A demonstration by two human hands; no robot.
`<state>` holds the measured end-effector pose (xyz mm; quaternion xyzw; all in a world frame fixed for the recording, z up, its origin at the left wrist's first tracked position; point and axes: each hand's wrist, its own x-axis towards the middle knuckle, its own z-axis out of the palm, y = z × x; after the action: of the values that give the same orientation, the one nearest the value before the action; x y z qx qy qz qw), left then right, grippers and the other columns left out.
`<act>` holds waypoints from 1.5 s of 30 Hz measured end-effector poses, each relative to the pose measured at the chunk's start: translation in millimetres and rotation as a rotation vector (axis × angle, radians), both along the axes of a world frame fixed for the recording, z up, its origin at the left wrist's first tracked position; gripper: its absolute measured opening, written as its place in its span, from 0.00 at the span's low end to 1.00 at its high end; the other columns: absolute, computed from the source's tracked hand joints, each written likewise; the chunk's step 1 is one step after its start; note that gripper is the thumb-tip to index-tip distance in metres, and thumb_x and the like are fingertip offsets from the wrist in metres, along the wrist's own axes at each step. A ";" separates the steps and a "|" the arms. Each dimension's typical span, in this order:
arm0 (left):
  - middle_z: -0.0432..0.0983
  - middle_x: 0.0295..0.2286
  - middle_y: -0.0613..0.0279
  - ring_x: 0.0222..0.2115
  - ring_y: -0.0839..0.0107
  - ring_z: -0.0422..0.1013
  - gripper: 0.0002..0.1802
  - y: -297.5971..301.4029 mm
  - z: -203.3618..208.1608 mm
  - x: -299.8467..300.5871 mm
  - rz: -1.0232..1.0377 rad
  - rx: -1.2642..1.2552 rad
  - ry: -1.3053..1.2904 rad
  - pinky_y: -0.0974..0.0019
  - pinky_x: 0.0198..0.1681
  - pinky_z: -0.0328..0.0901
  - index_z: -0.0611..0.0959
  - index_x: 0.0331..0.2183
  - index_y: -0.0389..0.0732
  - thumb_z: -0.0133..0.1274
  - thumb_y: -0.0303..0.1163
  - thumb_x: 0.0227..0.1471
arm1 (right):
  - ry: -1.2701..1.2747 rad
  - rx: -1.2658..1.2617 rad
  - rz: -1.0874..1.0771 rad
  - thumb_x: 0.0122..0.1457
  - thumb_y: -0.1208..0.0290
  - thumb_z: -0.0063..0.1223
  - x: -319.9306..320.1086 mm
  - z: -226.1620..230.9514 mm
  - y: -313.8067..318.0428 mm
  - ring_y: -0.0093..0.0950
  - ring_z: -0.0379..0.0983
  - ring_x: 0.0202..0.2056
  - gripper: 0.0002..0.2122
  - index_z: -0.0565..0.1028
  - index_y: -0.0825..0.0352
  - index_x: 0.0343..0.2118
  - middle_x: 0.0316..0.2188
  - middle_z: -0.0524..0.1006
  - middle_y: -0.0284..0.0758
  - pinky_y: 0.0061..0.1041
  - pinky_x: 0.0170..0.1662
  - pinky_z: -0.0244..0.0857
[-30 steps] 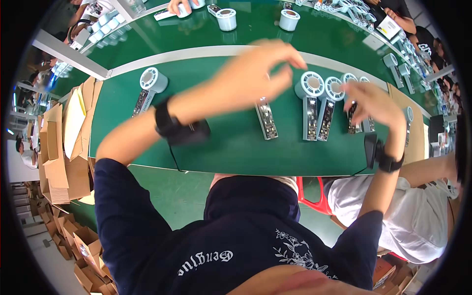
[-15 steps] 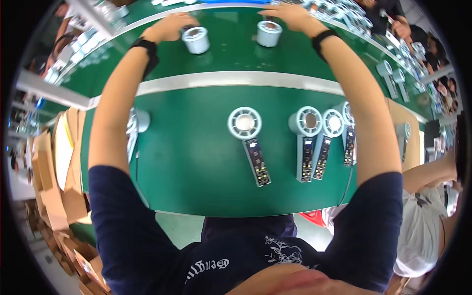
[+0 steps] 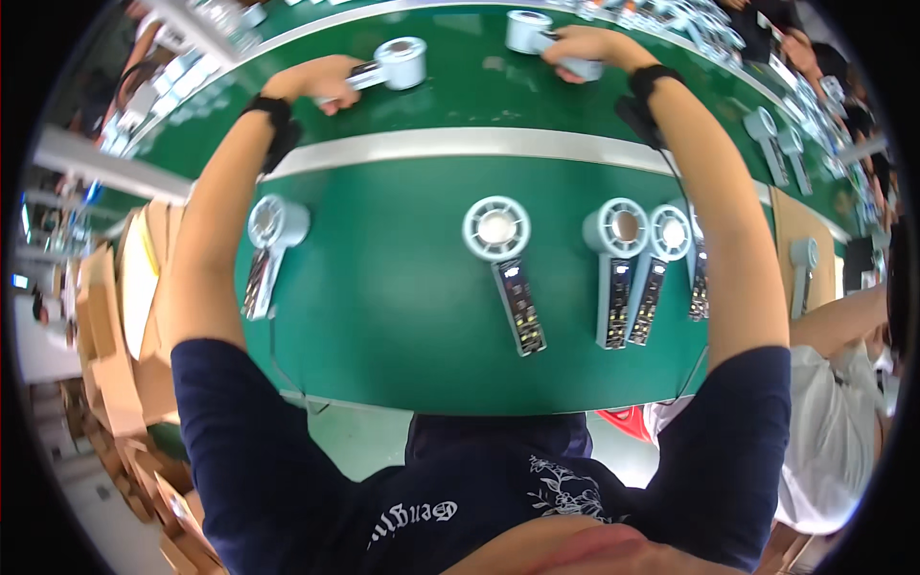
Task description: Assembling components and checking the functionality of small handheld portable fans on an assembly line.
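At the far side, over the green conveyor surface, my left hand [image 3: 324, 80] is closed around the handle of a light-blue handheld fan [image 3: 402, 63], whose round head points right. My right hand [image 3: 586, 46] grips the handle of another handheld fan [image 3: 527, 33], its head toward the left. On the nearer green table lies a fan with its handle open [image 3: 496, 228], a circuit board showing. Several similar fans [image 3: 615, 228] lie side by side at the right, partly hidden by my right arm. One more fan [image 3: 278, 224] rests beside my left forearm.
A white metal rail [image 3: 460, 144] separates the near table from the far surface. Cardboard boxes [image 3: 105, 345] stand at the left. Cables [image 3: 276, 355] hang over the table's sides. A co-worker's arm [image 3: 843, 321] is at the right, and more fans [image 3: 767, 144] lie on the line beyond.
Both hands have drawn a little nearer. The two far fans have turned from heads-toward-me to lying sideways, heads facing each other. The view has shifted slightly, showing more of the left fan.
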<state>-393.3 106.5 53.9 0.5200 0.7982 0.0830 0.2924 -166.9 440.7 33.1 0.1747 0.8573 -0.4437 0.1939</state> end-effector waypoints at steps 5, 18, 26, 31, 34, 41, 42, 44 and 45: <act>0.68 0.16 0.68 0.15 0.78 0.65 0.15 -36.0 12.0 62.7 0.124 0.166 -0.236 0.72 0.17 0.62 0.73 0.25 0.39 0.49 0.43 0.49 | 0.430 0.224 -0.222 0.52 0.62 0.51 52.8 51.8 -66.6 0.17 0.64 0.16 0.15 0.68 0.67 0.37 0.21 0.72 0.31 0.18 0.17 0.58; 0.69 0.29 0.60 0.23 0.77 0.63 0.18 -168.5 11.6 326.0 0.431 0.789 -1.503 0.72 0.20 0.59 0.65 0.41 0.39 0.31 0.43 0.62 | 0.631 -0.889 -0.605 0.65 0.61 0.31 254.9 48.9 -317.7 0.16 0.58 0.18 0.17 0.67 0.72 0.35 0.22 0.68 0.32 0.16 0.18 0.52; 0.68 0.33 0.59 0.25 0.76 0.64 0.18 -145.0 -19.6 366.6 0.404 1.064 -1.288 0.71 0.21 0.62 0.63 0.44 0.37 0.31 0.43 0.63 | 0.794 -0.805 -0.775 0.65 0.64 0.31 272.7 9.7 -372.7 0.17 0.60 0.22 0.14 0.64 0.70 0.43 0.31 0.68 0.35 0.16 0.19 0.55; 0.66 0.33 0.58 0.26 0.77 0.63 0.19 -132.9 -32.3 391.0 0.524 1.099 -1.274 0.73 0.21 0.62 0.61 0.47 0.37 0.31 0.40 0.62 | 0.829 -0.685 -0.738 0.65 0.64 0.30 276.3 -0.1 -379.5 0.17 0.61 0.22 0.14 0.61 0.69 0.47 0.32 0.68 0.35 0.15 0.20 0.56; 0.66 0.33 0.60 0.25 0.79 0.63 0.20 -126.5 -41.2 396.2 0.548 1.158 -1.195 0.74 0.20 0.63 0.58 0.51 0.37 0.34 0.38 0.62 | 0.863 -0.722 -0.753 0.65 0.64 0.31 275.2 -4.9 -376.3 0.16 0.61 0.22 0.14 0.60 0.69 0.48 0.32 0.67 0.35 0.15 0.20 0.56; 0.65 0.35 0.59 0.24 0.81 0.62 0.22 -127.8 -61.6 396.4 0.565 1.198 -1.171 0.76 0.20 0.62 0.56 0.53 0.37 0.40 0.31 0.60 | 0.959 -0.704 -0.734 0.65 0.64 0.32 271.9 -31.1 -367.8 0.16 0.61 0.22 0.15 0.59 0.69 0.49 0.31 0.67 0.36 0.15 0.20 0.56; 0.65 0.35 0.59 0.24 0.81 0.62 0.22 -127.7 -63.5 396.1 0.570 1.197 -1.172 0.76 0.20 0.62 0.56 0.53 0.37 0.40 0.31 0.60 | 0.959 -0.721 -0.747 0.65 0.64 0.32 271.3 -33.5 -366.9 0.16 0.61 0.22 0.16 0.58 0.69 0.49 0.31 0.67 0.36 0.15 0.20 0.56; 0.65 0.35 0.59 0.23 0.81 0.62 0.23 -126.9 -66.6 396.1 0.598 1.197 -1.169 0.77 0.20 0.60 0.55 0.53 0.37 0.40 0.31 0.59 | 0.956 -0.739 -0.760 0.65 0.64 0.32 271.3 -36.0 -364.7 0.16 0.61 0.23 0.16 0.58 0.69 0.50 0.31 0.67 0.36 0.15 0.20 0.56; 0.65 0.35 0.59 0.23 0.81 0.62 0.23 -126.6 -67.1 395.9 0.611 1.196 -1.169 0.78 0.19 0.60 0.55 0.53 0.37 0.40 0.31 0.59 | 0.944 -0.756 -0.762 0.65 0.64 0.32 271.8 -36.4 -363.6 0.16 0.61 0.23 0.16 0.58 0.69 0.50 0.31 0.67 0.36 0.15 0.20 0.56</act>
<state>2.6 -20.1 -13.1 0.2247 0.4482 0.8125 0.2976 105.0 77.2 -3.3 0.1721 0.5165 -0.7757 -0.3191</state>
